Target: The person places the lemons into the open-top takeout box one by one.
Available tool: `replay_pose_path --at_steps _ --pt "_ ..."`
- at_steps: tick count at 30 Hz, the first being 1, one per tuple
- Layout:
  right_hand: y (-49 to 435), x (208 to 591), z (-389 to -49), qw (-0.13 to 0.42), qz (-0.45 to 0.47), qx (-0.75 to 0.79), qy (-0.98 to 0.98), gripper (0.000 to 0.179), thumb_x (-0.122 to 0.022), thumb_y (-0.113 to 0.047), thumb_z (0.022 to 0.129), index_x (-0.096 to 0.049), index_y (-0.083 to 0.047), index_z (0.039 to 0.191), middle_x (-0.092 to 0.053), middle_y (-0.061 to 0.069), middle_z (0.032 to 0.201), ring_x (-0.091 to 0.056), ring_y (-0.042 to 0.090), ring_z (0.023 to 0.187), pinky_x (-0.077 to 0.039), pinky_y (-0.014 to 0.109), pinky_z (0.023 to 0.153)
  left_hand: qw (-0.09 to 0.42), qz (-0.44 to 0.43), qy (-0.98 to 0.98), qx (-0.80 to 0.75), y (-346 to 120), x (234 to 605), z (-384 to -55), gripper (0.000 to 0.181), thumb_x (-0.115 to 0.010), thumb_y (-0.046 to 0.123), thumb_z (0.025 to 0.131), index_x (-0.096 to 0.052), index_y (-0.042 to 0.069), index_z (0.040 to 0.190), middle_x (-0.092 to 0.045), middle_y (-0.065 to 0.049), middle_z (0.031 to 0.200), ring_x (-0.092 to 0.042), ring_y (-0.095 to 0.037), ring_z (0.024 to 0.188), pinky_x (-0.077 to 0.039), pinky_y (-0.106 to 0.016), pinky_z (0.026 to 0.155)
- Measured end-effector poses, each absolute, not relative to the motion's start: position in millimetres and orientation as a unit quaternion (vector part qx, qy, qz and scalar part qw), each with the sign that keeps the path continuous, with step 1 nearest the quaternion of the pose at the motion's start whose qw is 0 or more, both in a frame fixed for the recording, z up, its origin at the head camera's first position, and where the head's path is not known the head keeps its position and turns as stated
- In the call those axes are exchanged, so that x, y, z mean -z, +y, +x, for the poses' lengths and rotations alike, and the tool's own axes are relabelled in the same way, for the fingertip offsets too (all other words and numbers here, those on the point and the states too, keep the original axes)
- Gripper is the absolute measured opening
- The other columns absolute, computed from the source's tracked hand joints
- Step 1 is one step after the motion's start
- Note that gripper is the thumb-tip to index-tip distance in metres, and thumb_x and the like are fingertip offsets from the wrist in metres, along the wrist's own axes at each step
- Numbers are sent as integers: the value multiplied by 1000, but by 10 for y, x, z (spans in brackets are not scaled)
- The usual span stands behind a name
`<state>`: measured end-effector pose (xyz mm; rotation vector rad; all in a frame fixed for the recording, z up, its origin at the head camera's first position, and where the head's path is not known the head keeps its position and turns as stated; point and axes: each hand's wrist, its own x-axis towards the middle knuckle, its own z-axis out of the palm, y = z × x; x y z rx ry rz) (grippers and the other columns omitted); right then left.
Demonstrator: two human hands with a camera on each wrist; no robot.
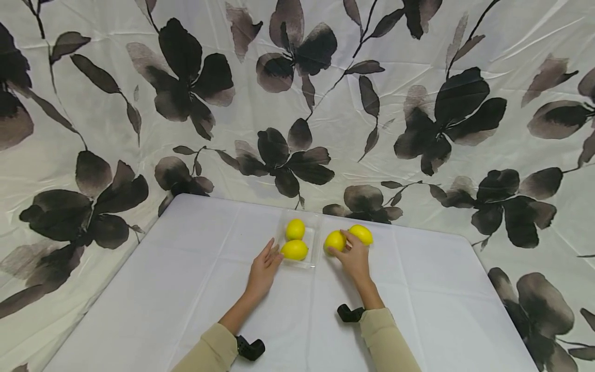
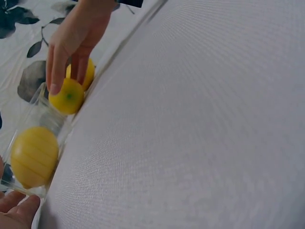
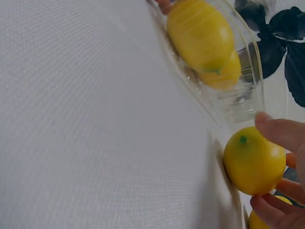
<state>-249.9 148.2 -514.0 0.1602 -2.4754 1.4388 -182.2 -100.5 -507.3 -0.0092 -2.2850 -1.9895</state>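
Observation:
A clear plastic container (image 1: 318, 235) stands near the far edge of the table with two yellow lemons in it, one lemon (image 1: 295, 229) behind the other lemon (image 1: 295, 250). Along the container's left side rests my left hand (image 1: 262, 269), its fingers fairly straight; in the left wrist view its fingertips are at the container's near end. To the right of the container, my right hand (image 1: 357, 261) holds a third lemon (image 3: 252, 162) between thumb and fingers, on or just above the table. Another lemon (image 1: 362, 234) lies just behind that hand, partly hidden by it.
A white cloth covers the table (image 1: 195, 289), with fold creases running across it. Behind its far edge hangs a pale curtain (image 1: 353, 129) printed with dark flowers. Each wrist carries a small black camera mount, one near the left sleeve (image 1: 209, 349), one near the right sleeve (image 1: 386, 336).

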Motion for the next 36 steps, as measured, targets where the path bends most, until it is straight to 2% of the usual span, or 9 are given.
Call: replay_pose_path --at_steps 4,14,28,32,36 --pt "1481 5165 -2503 126 51 -504 -853 64 -85 -9 76 -58 6 132 -59 24 134 -56 38 126 -51 48 102 54 -12 -752 657 -998 4979 -1771 61 -57 9 100 -28 -6 152 -44 -31 146 -47 -41 133 -43 -49 107" --pt "1456 5196 -2538 127 34 -512 -849 61 -85 -5 75 -60 3 130 -60 23 133 -58 40 124 -54 45 99 61 -6 -753 655 -1030 5299 -1924 63 -60 20 100 -31 4 154 -46 -22 148 -49 -34 135 -45 -43 107" --pt "1437 5126 -2514 130 9 -534 -836 63 -84 -3 75 -60 3 132 -58 23 136 -57 39 125 -53 43 100 56 -9 -760 647 -1045 5293 -1932 64 -59 23 100 -31 5 154 -46 -22 148 -49 -33 135 -45 -42 107" --pt "1440 5055 -2509 144 8 -538 -830 62 -84 -1 74 -61 3 131 -59 24 133 -59 39 124 -53 44 100 46 -4 -762 646 -1043 5293 -1928 64 -59 25 100 -30 7 155 -46 -19 149 -49 -31 135 -45 -40 108" --pt "1427 4986 -2514 158 15 -541 -826 62 -85 0 73 -61 3 130 -60 24 130 -59 39 123 -53 43 100 48 -12 -760 647 -1043 5262 -1907 64 -59 23 101 -30 5 155 -45 -22 149 -49 -33 135 -45 -42 108"
